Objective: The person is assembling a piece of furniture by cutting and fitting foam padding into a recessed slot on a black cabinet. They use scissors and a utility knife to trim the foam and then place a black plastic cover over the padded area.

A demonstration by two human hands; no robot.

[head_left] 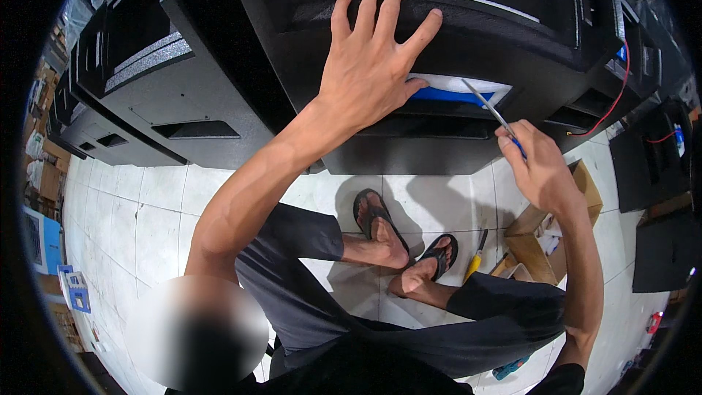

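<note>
A large black textured cabinet (431, 153) stands in front of me. My left hand (369, 66) lies spread on its upper face, with the thumb at a slot. A white and blue piece (446, 95) shows in that slot; I cannot tell what it is. My right hand (537, 164) is closed round a slim pointed metal tool (488, 104) with a blue handle. The tool's tip lies over the white and blue piece; whether it touches is unclear.
More black cabinets (157, 95) stand to the left. A red wire (624, 88) hangs at the right. An open cardboard box (537, 249) and a yellow-handled tool (474, 263) are on the tiled floor (157, 219) near my feet. Another black box (651, 153) stands far right.
</note>
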